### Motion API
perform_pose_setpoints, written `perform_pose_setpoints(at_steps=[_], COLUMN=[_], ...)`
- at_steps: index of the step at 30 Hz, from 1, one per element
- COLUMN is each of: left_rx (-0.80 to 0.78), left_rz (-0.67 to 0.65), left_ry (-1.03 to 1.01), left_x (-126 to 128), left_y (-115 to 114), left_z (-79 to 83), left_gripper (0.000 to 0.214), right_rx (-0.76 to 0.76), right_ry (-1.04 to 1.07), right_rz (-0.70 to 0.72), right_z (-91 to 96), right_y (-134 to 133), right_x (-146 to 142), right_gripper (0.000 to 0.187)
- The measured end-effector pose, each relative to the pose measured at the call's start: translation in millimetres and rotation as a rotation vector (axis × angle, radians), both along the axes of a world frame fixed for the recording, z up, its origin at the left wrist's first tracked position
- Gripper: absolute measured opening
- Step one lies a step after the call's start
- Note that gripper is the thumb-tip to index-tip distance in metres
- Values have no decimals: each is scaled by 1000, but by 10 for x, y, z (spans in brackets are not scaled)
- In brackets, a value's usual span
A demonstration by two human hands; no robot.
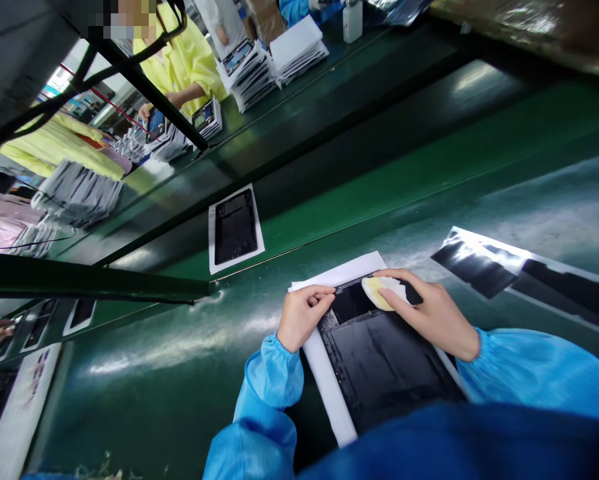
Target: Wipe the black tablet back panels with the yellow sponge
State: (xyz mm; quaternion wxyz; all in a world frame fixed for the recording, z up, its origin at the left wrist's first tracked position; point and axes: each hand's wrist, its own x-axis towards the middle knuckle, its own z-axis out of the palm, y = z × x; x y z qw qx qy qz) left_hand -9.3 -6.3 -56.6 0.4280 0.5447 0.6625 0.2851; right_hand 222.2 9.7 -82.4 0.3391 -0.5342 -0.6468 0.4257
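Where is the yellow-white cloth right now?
In the head view, the cloth lies low and right of centre, pressed under the right hand's fingers on the far end of the dark panel, across from the left hand.

Both arms are covered by long sleeves of bright blue, smooth, slightly glossy fabric that creases along its length. Each sleeve ends in a gathered elastic cuff at the wrist, leaving the left hand point(303, 315) and right hand point(432, 312) bare, with no gloves, rings or watch visible. A darker blue garment covers the torso at the lower edge of view.
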Motion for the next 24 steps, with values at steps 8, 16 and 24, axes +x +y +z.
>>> perform_pose_setpoints(at_steps=[8, 16, 24], left_rx=[10, 7, 35], left_rz=[-13, -8, -29], left_ry=[11, 20, 47], left_x=[-7, -7, -13], left_y=[3, 4, -1], left_z=[-21, -24, -34], left_gripper=[20, 20, 20], right_rx=[7, 4, 93], right_ry=[-18, -49, -82], right_rz=[1, 18, 56], right_z=[19, -7, -19], right_y=[-6, 2, 6], right_x=[2, 6, 1], right_gripper=[38, 39, 36])
